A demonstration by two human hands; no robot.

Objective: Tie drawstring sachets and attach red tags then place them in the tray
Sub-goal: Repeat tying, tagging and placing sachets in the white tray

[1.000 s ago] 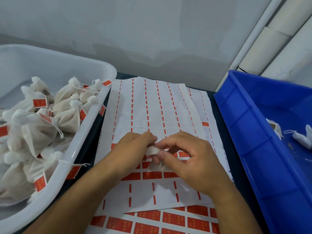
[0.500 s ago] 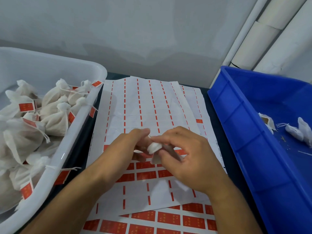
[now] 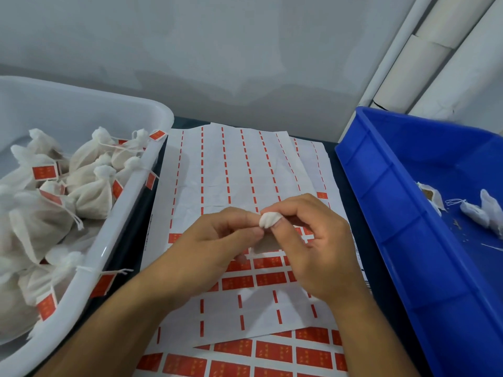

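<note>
Sachets already tied and tagged fill my white tray (image 3: 89,257) at nine o'clock, while my left hand (image 3: 217,248) pinches the cord side and my right hand (image 3: 313,240) clamps the gathered sachet (image 3: 269,220) at centre, cinching it above the tag sheet (image 3: 245,170).

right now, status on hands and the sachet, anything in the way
Both hands, left hand and right hand, pinching the sachet over the tag sheet. No red tag on it visible. White tray left, nothing in the way.
</note>
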